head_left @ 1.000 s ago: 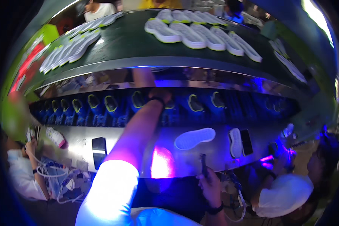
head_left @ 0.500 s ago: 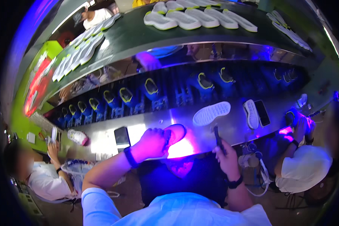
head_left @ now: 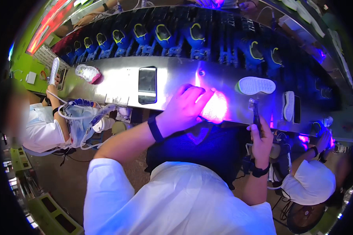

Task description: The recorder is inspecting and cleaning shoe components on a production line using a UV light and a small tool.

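My left hand (head_left: 187, 106) is closed around a shoe (head_left: 217, 107), whose rounded surface glows pink-white under purple light at the bench's front edge. Glare and my fingers hide most of its shape. In my right hand (head_left: 261, 143), a slim brush (head_left: 255, 111) with a dark handle is gripped upright, its pale head near the bench edge. Just beyond the brush lies a white shoe sole (head_left: 258, 85) with a green rim. A second white sole (head_left: 288, 105) rests farther right.
Phones (head_left: 147, 85) (head_left: 297, 109) lie on the metal bench (head_left: 115, 84). A white-and-pink shoe (head_left: 88, 73) sits left. Behind runs a conveyor of dark shoes (head_left: 163, 33) with yellow-green collars. Co-workers sit at left (head_left: 47, 123) and right (head_left: 312, 178).
The view has tilted down and turned, so the bench sits higher in it. My left hand's fingers look straighter over the shoe. The brush is still in my right hand, close to the sole.
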A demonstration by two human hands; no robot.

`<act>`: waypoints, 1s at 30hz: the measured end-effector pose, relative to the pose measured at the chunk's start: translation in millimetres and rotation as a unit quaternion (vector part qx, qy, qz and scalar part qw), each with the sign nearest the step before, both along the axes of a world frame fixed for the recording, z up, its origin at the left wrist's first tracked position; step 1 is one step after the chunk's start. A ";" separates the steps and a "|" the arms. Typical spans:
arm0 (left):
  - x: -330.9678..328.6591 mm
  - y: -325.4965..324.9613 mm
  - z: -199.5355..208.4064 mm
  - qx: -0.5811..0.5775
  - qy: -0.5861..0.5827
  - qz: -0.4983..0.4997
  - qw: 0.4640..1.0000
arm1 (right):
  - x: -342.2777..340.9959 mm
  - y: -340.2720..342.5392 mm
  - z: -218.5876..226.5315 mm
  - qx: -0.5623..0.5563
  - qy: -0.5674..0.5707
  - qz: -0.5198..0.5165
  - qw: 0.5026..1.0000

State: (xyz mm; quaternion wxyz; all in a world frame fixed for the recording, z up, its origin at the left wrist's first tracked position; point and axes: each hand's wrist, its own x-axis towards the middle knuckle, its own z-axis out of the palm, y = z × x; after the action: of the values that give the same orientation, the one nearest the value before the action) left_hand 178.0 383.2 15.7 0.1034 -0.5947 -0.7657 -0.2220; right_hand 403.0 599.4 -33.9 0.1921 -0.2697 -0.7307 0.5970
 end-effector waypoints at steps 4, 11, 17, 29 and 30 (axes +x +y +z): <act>40.4 -27.7 -20.0 0.090 -0.130 0.084 0.984 | -11.4 -17.0 -20.3 -0.016 -0.026 0.073 0.997; 90.1 -67.6 -48.3 0.018 -0.105 0.066 0.992 | -52.1 -33.0 -38.7 0.037 -0.081 0.193 0.977; 89.2 -76.5 -49.2 -0.001 -0.105 0.043 0.993 | -65.4 -38.9 -43.3 0.035 -0.093 0.179 0.979; 86.8 -77.7 -55.8 0.012 -0.097 0.024 0.995 | -5.0 -55.4 -39.6 -0.138 -0.087 0.193 0.967; 86.2 -77.9 -55.2 0.012 -0.099 0.021 0.995 | -7.7 -52.6 -39.8 -0.139 -0.089 0.191 0.968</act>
State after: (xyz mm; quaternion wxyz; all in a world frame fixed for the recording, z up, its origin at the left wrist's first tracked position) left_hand 264.1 305.3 -39.4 0.0384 -0.5520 -0.7821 -0.2866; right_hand 395.3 546.9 -73.8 -0.0306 -0.2016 -0.6923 0.6922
